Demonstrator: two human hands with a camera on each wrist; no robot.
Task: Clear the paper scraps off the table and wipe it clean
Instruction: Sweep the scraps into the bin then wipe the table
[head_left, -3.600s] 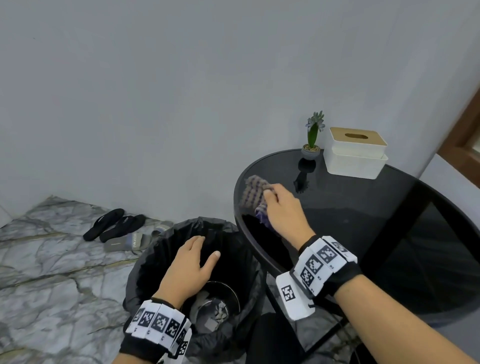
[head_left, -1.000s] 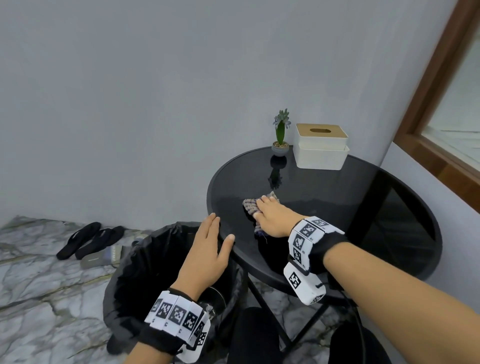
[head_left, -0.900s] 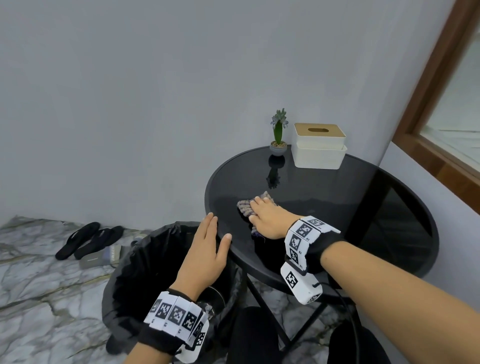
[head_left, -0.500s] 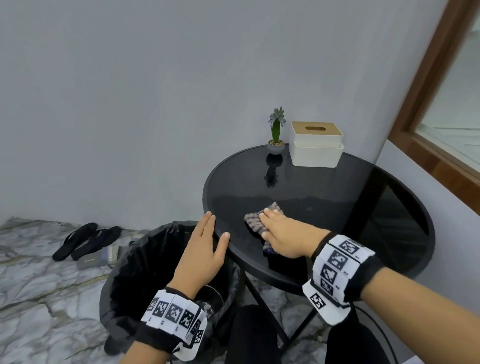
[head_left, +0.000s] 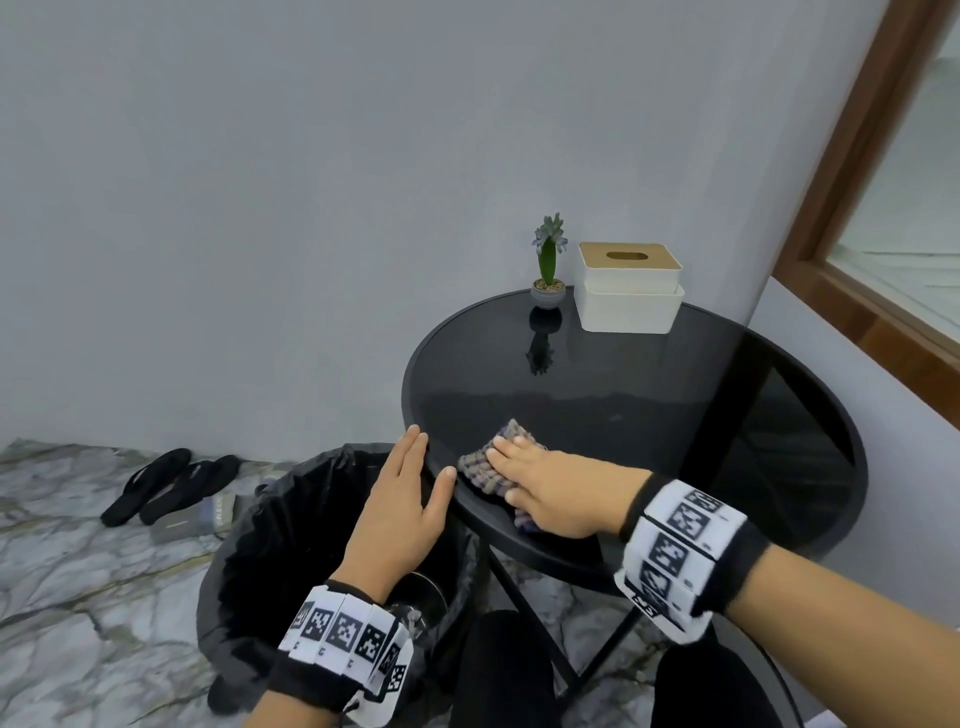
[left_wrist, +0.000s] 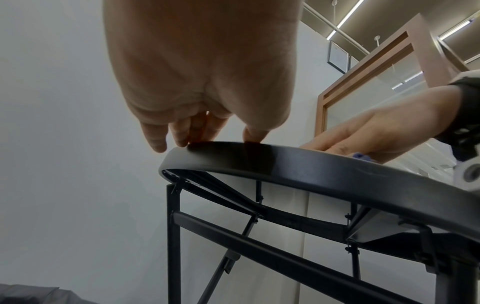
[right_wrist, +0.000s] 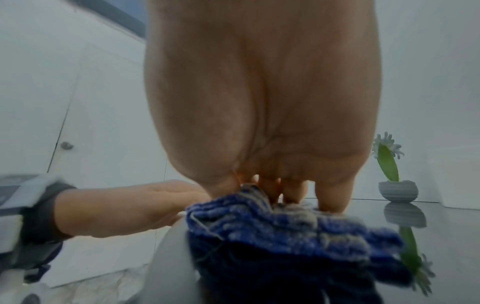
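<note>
A round black glass table (head_left: 675, 415) stands by the wall. My right hand (head_left: 540, 488) lies flat on a blue-grey knitted cloth (head_left: 485, 465) near the table's left front edge, fingers straight, pressing it down. The same cloth (right_wrist: 285, 226) bunches under my right hand (right_wrist: 272, 193) in the right wrist view. My left hand (head_left: 405, 499) is open, fingers straight, held against the table rim (left_wrist: 259, 158) above a black-lined trash bin (head_left: 291, 545). The left hand (left_wrist: 197, 131) touches that rim with its fingertips. No paper scraps show on the tabletop.
A small potted plant (head_left: 548, 270) and a white tissue box with a wooden lid (head_left: 628, 291) stand at the table's back. Black sandals (head_left: 166, 483) lie on the marble floor at the left. A wood-framed window (head_left: 893, 208) is at the right.
My right hand has slid the cloth from the table's far left edge toward the near left edge, close to my left hand. The left hand rose from inside the bin to the rim.
</note>
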